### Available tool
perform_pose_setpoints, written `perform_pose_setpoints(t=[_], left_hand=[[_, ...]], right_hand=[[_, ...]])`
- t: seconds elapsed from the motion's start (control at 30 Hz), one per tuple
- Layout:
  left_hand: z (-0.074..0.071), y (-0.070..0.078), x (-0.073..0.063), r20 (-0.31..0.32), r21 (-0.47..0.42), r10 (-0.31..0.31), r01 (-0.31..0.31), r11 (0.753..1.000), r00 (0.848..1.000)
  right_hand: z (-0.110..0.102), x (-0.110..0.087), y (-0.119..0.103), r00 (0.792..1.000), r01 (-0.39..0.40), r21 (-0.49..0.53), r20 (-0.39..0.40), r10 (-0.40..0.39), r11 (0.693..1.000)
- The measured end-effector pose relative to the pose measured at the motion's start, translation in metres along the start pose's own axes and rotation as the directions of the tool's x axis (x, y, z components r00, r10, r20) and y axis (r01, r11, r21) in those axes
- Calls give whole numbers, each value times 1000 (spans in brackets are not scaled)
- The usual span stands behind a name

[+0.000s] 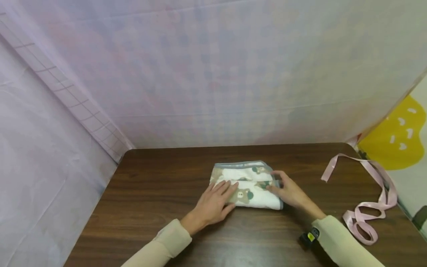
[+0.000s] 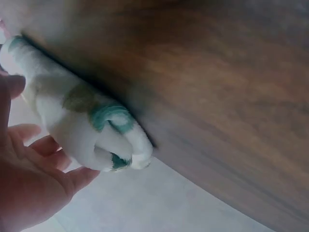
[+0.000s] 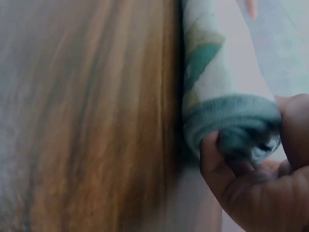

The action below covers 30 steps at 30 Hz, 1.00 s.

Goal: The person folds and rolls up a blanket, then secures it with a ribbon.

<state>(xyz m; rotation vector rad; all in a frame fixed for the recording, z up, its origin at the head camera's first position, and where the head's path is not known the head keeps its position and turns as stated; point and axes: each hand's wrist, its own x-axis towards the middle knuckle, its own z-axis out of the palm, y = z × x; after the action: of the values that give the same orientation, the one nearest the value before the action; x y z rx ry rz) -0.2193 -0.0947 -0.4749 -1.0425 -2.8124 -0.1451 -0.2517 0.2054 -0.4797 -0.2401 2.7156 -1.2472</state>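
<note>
A white towel (image 1: 258, 202) with a bear print and grey-blue edging lies folded on the table, mid-right in the head view. My left hand (image 1: 213, 204) rests on its left part, fingers spread and nearly straight. At the right edge my right hand (image 1: 288, 191) grips the towel, thumb on top. In the left wrist view the towel (image 2: 72, 106) looks like a thick roll with a looped end, and the left hand's fingers (image 2: 82, 178) touch its side. The right wrist view shows the towel's coiled end (image 3: 231, 106) held between the right hand's thumb and fingers (image 3: 215, 159).
A loose pink ribbon (image 1: 381, 204) curls along the right side of the dark wooden table (image 1: 150, 193). Pale cloth sheets (image 1: 217, 74) hang behind and to the left. A small black device (image 1: 310, 237) sits at the right wrist.
</note>
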Motion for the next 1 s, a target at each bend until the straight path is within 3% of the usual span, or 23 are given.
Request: perform_pose_setpoints(t=[0.13,0.23,0.3,0.37,0.43,0.47,0.5,0.57,0.7,0.87,1.0], left_hand=[[3,-1,-1,64,-7,-1,2,1000,998],[6,-2,0,85,-2,-11,12,1000,996],[6,-2,1,90,-4,-20,21,1000,996],[7,-3,1,91,0,-25,25,1000,996],[7,-4,2,95,2,-27,27,1000,995],[6,-4,3,101,4,-28,28,1000,994],[7,-5,3,106,8,-30,29,1000,994],[6,-5,5,115,22,-35,32,999,993],[7,-3,7,121,48,-48,42,998,992],[7,1,5,84,80,-33,26,996,996],[7,3,3,21,130,4,-6,992,1000]], right_hand=[[-2,-7,-5,995,64,-46,-80,-67,997],[0,-12,-11,958,196,-151,-184,-222,969],[3,-15,-16,908,288,-247,-236,-346,925],[6,-18,-21,854,368,-349,-240,-461,862],[9,-22,-26,809,433,-434,-199,-553,790],[10,-24,-28,797,458,-472,-159,-583,754],[12,-27,-30,793,479,-498,-109,-599,723],[15,-31,-33,806,497,-542,-1,-592,678],[21,-34,-29,837,497,-601,142,-528,626],[25,-30,-18,829,493,-651,152,-538,577],[26,-27,-14,818,495,-660,134,-560,565]])
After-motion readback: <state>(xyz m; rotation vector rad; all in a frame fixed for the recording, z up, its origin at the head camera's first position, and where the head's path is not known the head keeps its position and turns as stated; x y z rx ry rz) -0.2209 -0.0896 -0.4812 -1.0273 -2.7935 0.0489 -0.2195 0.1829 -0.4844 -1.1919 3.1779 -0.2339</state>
